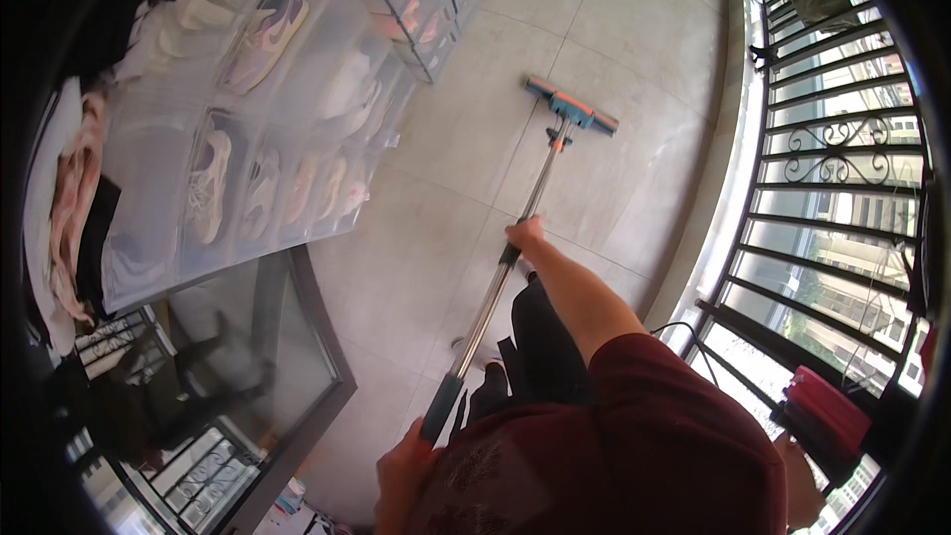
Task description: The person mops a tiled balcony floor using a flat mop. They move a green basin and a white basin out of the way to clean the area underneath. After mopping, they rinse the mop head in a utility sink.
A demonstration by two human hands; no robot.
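A sponge mop [570,110] with a blue-and-orange head and a metal pole lies with its head on the grey tiled floor, ahead of me. My right hand [526,235] grips the pole around its middle, by a dark collar, with the arm stretched forward. At the bottom of the view my left hand [407,464] holds the upper end of the pole, at the dark handle grip [443,403]. My body partly covers that hand. The pole slants from my left hand up to the mop head.
Clear plastic shoe boxes [297,111] holding several shoes stand stacked on the left, beside grey-framed boxes [416,7]. A dark-framed mirror or glass panel [327,327] is at the lower left. Black window bars [817,219] and a pale ledge [698,215] run along the right.
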